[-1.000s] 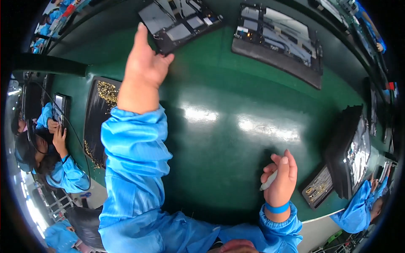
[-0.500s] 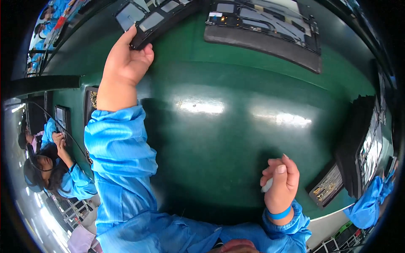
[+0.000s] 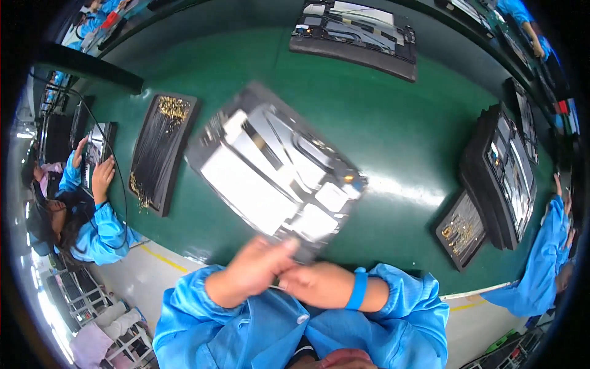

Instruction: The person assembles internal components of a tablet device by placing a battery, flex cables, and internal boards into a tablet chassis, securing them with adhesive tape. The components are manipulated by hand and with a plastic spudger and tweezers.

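Observation:
My left hand (image 3: 255, 270) grips the near corner of an opened electronic device (image 3: 279, 166), a black frame with silver panels, dark cables and small boards. The device is tilted over the middle of the table and smeared by motion. Close against the left hand, near the same corner, is my right hand (image 3: 310, 284), a blue band on its wrist. Its fingers are partly hidden and blurred, so I cannot tell whether it touches the device or holds anything.
A black tray of thin dark cables with gold ends (image 3: 161, 154) lies left on the green table (image 3: 393, 135). A similar device on black foam (image 3: 353, 40) is at the back. At right are stacked foam trays with a device (image 3: 501, 178) and a smaller cable tray (image 3: 461, 230). Co-workers sit both sides.
My left hand has come back from the far left, bringing the device over the table's middle. My right hand, earlier closed around something small and white, has moved left to meet it.

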The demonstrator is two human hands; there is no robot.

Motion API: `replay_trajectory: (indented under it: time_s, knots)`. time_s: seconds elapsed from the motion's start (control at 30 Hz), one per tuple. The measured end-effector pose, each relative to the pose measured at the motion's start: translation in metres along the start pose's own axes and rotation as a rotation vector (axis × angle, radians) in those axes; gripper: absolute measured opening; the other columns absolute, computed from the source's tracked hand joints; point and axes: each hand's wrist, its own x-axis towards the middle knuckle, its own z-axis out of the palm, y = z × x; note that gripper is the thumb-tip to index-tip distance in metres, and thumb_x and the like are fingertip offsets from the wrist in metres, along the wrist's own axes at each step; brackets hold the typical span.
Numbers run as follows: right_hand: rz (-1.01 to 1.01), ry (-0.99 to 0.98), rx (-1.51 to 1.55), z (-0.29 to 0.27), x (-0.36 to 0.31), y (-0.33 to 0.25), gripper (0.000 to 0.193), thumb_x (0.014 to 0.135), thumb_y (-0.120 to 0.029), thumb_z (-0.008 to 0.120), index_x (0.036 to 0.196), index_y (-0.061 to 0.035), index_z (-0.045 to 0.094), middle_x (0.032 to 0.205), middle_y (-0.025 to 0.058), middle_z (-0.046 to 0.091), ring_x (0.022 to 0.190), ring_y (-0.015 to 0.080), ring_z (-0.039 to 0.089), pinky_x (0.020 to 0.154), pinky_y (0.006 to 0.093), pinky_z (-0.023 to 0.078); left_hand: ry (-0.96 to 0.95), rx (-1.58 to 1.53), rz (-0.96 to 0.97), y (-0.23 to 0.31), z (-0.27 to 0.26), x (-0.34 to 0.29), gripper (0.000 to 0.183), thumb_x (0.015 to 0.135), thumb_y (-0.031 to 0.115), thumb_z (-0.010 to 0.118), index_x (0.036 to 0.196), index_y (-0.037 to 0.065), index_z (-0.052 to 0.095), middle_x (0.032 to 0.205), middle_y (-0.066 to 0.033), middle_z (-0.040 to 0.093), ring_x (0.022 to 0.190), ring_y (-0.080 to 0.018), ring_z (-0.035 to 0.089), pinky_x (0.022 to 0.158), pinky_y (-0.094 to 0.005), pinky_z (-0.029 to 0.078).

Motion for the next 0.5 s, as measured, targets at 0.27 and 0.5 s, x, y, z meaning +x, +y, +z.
replay_trajectory:
  time_s: [0.27, 0.5]
  knots:
    - [0.026, 0.118, 0.095, 0.028, -0.033, 0.007, 0.031, 0.084, -0.027, 0.043, 0.099, -0.0018, 0.053, 0.088, 0.016, 0.057, 0.081, 0.0296, 0.054, 0.073, 0.0355, 0.043, 0.29, 0.777, 0.739, 0.015, -0.016, -0.004, 0.032, 0.085, 0.029, 0.044, 0.071, 0.001, 0.052, 0.067, -0.0021, 0.051, 0.062, -0.0087, 0.047, 0.057, -0.024, 0.04]
    - [0.011, 1.054, -0.332, -0.036, -0.064, -0.008, 0.019, 0.079, -0.021, 0.052, 0.085, -0.0028, 0.057, 0.071, 0.0143, 0.057, 0.063, 0.0291, 0.055, 0.057, 0.0345, 0.044, 0.426, 0.357, 0.112, -0.014, -0.039, -0.025, 0.041, 0.083, 0.037, 0.047, 0.09, -0.003, 0.053, 0.076, -0.0093, 0.053, 0.063, -0.0145, 0.052, 0.059, -0.0245, 0.046]
